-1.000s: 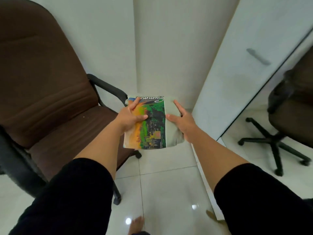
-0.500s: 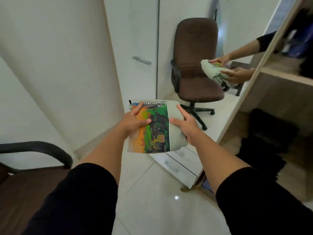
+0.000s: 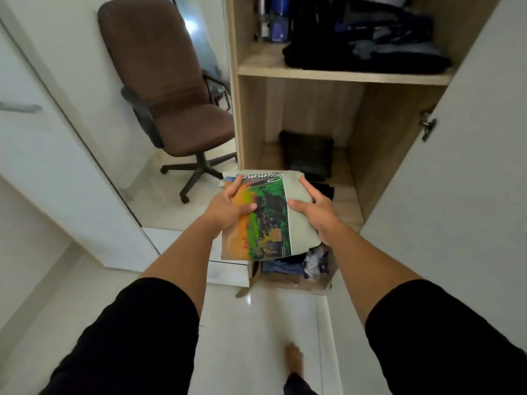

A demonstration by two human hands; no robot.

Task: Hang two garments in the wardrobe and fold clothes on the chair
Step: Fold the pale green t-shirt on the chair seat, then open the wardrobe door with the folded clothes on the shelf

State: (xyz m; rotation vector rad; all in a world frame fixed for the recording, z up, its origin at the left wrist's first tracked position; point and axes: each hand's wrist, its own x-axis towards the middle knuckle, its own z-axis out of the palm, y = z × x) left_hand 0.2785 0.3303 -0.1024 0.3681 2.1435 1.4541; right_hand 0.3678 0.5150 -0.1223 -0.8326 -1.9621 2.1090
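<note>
A folded pale-green T-shirt [image 3: 268, 215] with a bright orange and green print is held level in front of me. My left hand [image 3: 229, 208] grips its left edge, thumb on top. My right hand [image 3: 316, 208] grips its right edge the same way. The shirt hangs just before the open wardrobe [image 3: 313, 109], above the lower compartment. The brown office chair [image 3: 171, 89] shows as a reflection in the mirror door at the left.
Dark folded clothes [image 3: 365, 49] lie on the upper shelf, and a dark folded stack [image 3: 309, 155] on the lower one. Loose garments [image 3: 296, 266] fill an open drawer below the shirt. A white wardrobe door [image 3: 467, 181] stands open at right. My bare foot [image 3: 293, 360] is on the tiled floor.
My view has swung right, from the chair to the open wardrobe. Both hands kept their hold on the folded shirt and carried it up to the wardrobe opening.
</note>
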